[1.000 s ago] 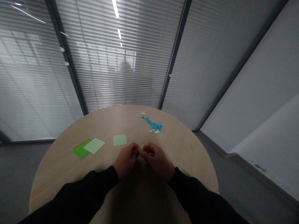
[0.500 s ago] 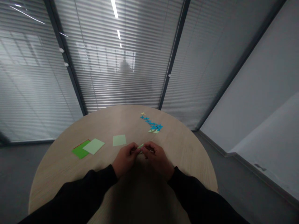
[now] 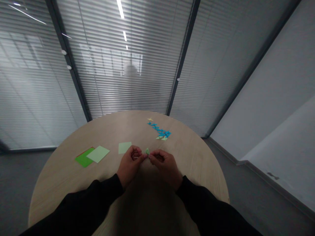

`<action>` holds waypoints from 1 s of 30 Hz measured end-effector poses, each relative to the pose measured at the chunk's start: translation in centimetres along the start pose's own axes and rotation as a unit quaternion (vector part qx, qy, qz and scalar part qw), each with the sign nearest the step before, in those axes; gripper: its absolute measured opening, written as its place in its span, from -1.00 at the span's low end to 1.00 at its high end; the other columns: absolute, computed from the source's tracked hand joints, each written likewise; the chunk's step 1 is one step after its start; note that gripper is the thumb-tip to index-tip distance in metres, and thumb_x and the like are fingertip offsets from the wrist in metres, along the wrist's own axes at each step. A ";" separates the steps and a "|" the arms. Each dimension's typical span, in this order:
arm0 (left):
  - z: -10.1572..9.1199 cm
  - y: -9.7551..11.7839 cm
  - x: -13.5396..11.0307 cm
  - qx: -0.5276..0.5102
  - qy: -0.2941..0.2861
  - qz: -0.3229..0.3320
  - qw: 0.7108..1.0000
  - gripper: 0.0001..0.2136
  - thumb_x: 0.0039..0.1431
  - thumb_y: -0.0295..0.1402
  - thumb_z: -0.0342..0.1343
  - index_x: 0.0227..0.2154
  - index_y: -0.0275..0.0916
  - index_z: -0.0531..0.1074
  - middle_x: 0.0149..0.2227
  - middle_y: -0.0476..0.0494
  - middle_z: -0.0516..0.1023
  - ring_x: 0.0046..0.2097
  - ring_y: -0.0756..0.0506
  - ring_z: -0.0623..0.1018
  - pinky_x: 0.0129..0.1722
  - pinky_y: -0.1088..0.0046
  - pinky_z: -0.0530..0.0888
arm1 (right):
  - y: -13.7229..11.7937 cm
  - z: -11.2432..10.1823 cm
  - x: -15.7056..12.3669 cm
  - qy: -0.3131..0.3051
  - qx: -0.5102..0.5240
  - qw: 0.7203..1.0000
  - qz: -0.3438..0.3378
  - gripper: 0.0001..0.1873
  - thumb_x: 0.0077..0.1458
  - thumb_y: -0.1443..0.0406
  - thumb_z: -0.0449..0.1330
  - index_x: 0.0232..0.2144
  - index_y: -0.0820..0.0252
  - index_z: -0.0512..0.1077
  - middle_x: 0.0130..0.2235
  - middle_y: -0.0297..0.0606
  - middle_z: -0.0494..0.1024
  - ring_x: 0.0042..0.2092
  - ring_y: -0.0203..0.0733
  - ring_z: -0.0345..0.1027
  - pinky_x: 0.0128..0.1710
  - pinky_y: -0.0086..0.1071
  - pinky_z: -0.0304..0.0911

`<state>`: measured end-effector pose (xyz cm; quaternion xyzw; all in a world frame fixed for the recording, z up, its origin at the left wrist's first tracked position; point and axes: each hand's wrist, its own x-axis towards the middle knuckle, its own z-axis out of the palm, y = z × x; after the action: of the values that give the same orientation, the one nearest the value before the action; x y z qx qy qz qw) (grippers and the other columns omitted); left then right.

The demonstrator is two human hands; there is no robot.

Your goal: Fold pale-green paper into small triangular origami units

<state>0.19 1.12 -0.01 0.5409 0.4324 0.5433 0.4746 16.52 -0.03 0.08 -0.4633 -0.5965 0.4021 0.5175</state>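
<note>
Between my left hand [image 3: 130,162] and my right hand [image 3: 165,167], a small folded piece of pale green paper [image 3: 147,151] pokes up. The fingertips of both hands pinch it, hiding its lower part. To the left lie a pale green paper square [image 3: 124,147] and a second pale green sheet [image 3: 98,154] overlapping a darker green sheet [image 3: 84,159]. Far ahead, a row of small blue folded paper pieces [image 3: 159,130] lies near pale green folded pieces [image 3: 160,138] and a small yellow paper star [image 3: 150,119].
Everything lies on a round light wood table [image 3: 194,164]. Behind its far edge stand glass partitions with slatted blinds [image 3: 123,82]. A pale wall [image 3: 246,91] rises at the right, and grey floor [image 3: 22,183] surrounds the table. Nobody else's hands appear.
My hands have drawn slightly apart, and the left hand has moved a little left. The folded green paper now stands higher above my fingertips, showing more of itself.
</note>
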 end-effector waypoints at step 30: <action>0.0 0.8 -0.5 0.044 -0.071 -0.019 0.996 -0.70 0.08 -0.10 0.22 -0.33 -0.28 0.58 -0.32 -0.16 0.65 -0.26 -0.14 0.57 -0.18 0.33 0.46 | 0.2 0.2 -0.2 -0.005 -0.057 0.997 -0.042 -0.82 0.16 0.18 0.21 -0.35 0.18 0.36 -0.44 -0.34 0.47 -0.44 -0.31 0.35 -0.45 -0.46 0.26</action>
<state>0.18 0.49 0.74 0.5900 0.4312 0.4749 0.4903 16.38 -0.19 -0.17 -0.4642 -0.6397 0.3476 0.5044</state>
